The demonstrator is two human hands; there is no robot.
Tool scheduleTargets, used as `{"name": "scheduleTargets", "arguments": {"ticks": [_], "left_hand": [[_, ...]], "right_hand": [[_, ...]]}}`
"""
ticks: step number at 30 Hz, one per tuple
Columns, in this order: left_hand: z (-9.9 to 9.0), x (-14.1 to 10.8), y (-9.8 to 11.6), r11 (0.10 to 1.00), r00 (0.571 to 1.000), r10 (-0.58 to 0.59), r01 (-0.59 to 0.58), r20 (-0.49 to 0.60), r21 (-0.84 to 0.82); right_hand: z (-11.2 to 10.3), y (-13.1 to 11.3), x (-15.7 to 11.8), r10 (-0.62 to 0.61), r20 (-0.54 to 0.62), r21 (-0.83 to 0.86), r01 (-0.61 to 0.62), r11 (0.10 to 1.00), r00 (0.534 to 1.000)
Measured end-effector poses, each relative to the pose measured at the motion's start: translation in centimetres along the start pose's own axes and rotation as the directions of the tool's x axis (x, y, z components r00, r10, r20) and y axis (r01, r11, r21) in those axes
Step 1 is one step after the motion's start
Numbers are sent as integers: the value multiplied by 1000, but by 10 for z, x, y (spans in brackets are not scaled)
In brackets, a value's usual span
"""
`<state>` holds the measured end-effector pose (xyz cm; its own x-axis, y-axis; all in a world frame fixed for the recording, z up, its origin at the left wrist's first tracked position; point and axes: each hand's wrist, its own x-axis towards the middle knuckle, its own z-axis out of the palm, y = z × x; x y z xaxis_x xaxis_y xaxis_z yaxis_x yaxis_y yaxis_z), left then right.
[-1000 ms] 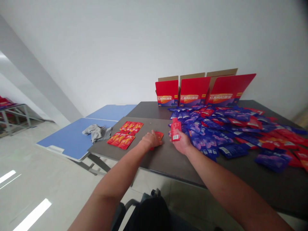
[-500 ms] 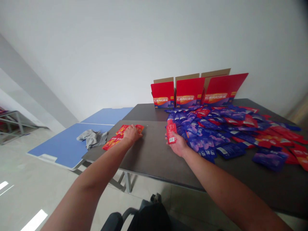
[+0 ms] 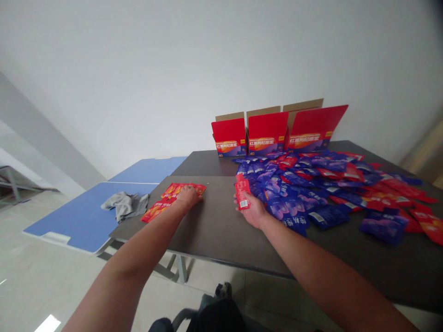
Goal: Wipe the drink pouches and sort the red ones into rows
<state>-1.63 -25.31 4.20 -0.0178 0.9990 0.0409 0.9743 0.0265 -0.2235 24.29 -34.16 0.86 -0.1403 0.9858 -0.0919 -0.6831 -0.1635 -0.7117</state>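
The left hand (image 3: 188, 196) is reaching toward the left edge of the surface (image 3: 214, 230) and resting on the laid-out sachets (image 3: 156, 208), its fingers bending down over the right end of the farther row; whether that grip is pinching one, I cannot tell. The right hand (image 3: 255, 212) is holding a red sachet (image 3: 242, 191) above the middle of the surface, its grip closing around the sachet's side, with the barcode showing.

Just right of this hand, a pile (image 3: 297, 189) of blue and red sachets is spreading toward the right edge. Three open boxes (image 3: 266, 133) are standing in a row along the far edge, behind the pile, their red flaps slanting upward. Past the left edge, a crumpled grey cloth (image 3: 125, 206) is lying on a blue table (image 3: 79, 207), near the laid-out sachets.
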Motion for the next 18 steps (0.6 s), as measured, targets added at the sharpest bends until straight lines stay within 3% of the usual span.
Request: {"name": "scheduleTargets", "arguments": {"ticks": [3,7,12,15,18], "left_hand": [[-2,-4,-1,1000,1000,-7,7,6,11],[-9,-17,0,1000,997,13,-12,-77,5],[-20,-48,27,978,986,153,-161,-70,-133],[-24,-74,54,893,950,293,-312,-108,-324],[-26,-97,77,778,861,371,-492,-348,-390]], "right_hand": [[-1,1,1,-10,12,-15,10,1000,1000],[-2,2,2,-18,17,-42,18,999,1000],[-1,3,3,-34,32,-54,36,998,999],[0,3,3,-9,33,-35,10,999,999],[0,3,2,3,59,-23,-1,1000,998]]}}
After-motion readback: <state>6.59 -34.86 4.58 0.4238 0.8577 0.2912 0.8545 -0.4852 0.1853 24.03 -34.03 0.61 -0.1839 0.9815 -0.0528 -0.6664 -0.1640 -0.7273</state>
